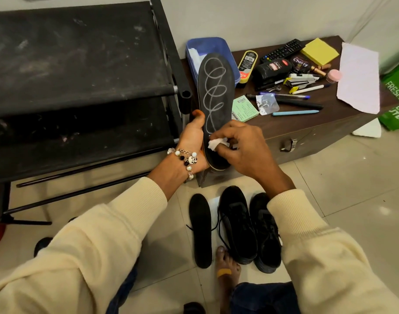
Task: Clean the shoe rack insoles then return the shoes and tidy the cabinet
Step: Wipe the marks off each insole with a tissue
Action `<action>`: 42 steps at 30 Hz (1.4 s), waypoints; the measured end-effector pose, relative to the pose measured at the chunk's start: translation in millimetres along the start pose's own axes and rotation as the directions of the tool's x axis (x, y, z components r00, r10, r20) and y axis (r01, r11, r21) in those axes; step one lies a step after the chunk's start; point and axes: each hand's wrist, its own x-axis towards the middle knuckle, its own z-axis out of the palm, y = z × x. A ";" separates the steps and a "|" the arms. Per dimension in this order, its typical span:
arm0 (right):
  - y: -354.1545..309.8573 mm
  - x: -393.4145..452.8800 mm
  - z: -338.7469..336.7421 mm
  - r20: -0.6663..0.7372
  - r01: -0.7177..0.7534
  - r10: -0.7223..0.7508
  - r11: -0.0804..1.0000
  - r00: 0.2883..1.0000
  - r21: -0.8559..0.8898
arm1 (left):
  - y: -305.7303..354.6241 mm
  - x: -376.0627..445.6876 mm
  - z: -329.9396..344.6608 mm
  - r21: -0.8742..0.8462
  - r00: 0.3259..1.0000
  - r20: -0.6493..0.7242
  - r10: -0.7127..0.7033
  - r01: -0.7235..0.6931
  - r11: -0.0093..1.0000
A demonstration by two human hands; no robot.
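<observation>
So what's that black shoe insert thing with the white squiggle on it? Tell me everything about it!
That is a black insole, long and flat with rounded ends, and it looks soft and foamy. A looping white squiggle runs down its face. It is held upright, toe end up, in front of a blue tub. The left hand grips its lower left edge, and the right hand presses a small white wipe against its heel end. A thin pale-orange edge shows at the bottom.
</observation>
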 end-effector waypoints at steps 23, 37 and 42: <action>14.2 2.3 -6.6 -0.136 -0.152 0.123 0.963 0.983 -0.224 | -3.9 -4.4 1.1 0.030 1.000 0.020 -0.023 0.023 0.999; -4.8 -1.6 -0.9 0.081 0.055 -0.059 0.997 0.995 0.044 | -4.4 1.2 -1.7 0.012 0.997 -0.059 -0.040 0.041 0.999; 9.1 -0.8 -9.6 0.054 -0.046 0.047 0.998 0.997 -0.032 | -5.7 -3.6 0.6 0.043 0.999 0.031 -0.034 0.032 0.999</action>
